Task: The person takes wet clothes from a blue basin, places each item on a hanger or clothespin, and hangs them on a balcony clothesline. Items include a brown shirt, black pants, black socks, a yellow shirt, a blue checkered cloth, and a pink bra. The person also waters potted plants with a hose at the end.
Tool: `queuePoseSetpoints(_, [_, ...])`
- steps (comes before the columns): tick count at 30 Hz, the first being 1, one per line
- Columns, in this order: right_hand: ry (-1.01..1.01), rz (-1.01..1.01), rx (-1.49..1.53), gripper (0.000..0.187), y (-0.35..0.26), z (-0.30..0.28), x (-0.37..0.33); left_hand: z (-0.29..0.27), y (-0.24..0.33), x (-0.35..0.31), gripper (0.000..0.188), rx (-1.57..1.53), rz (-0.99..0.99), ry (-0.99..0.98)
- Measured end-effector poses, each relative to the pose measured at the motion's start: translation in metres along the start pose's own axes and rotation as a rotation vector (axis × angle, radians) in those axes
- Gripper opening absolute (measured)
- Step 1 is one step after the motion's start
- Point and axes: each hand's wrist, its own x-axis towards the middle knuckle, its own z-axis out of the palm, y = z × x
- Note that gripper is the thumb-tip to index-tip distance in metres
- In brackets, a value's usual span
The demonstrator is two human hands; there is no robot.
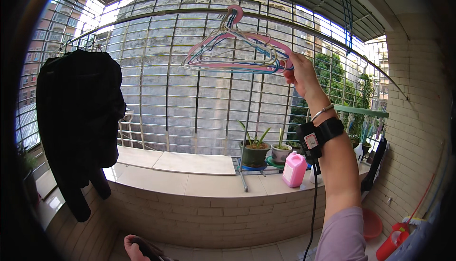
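1. Gripping the hangers at their right-hand tip, the right hand is raised high, its fingers closed around the pink end of the bunch.
2. The hangers are a stack of pink, blue and pale wire ones, hooked together over the rail that arcs across the top of the balcony grille.
3. From the right hand the bunch lies to the left and a little up; the hooks sit at the top, above and left of the fingers.
4. The long axis of the hangers runs roughly left to right, along the rail, tilted slightly down toward the hand's side. The hooks point upward and curl over the rail.
5. The right hand is far nearer: it touches the bunch. The left hand is low at the bottom edge, well apart, and seems to have hold of something dark; what it is cannot be told.
6. A black garment hangs from the same rail, well to the left of the hangers.
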Motion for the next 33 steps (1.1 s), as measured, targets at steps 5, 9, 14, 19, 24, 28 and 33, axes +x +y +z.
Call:
queuePoseSetpoints(5, [-0.043,0.058,-0.556,0.037,0.000,0.011,0.004,0.004,0.010,0.009,0.027,0.103,0.098,-0.086])
queuePoseSetpoints(9, [0.256,-0.351,-1.087,0.045,-0.028,0.022,-0.002,0.003,0.016,0.017,0.028,0.070,0.144,-0.136])
queuePoseSetpoints(14, [0.075,-1.166,-1.019,0.014,-0.066,0.059,-0.023,0.000,0.014,0.030,0.029,0.089,0.059,-0.123])
queuePoseSetpoints(19, [0.134,-0.923,-1.587,0.011,-0.061,0.083,-0.025,0.001,0.004,0.045,0.031,0.001,0.059,-0.253])
queuePoseSetpoints(24, [0.133,-0.799,-1.705,0.016,-0.050,0.078,-0.018,-0.005,0.001,0.043,0.033,-0.131,-0.079,-0.271])
queuePoseSetpoints(28, [0.112,-0.728,-1.763,0.017,-0.047,0.084,-0.016,-0.010,-0.006,0.050,0.033,-0.144,-0.058,-0.308])
queuePoseSetpoints(33, [0.057,-0.748,-1.545,0.014,-0.043,0.105,-0.018,-0.017,-0.022,0.063,0.034,-0.073,0.029,-0.253])
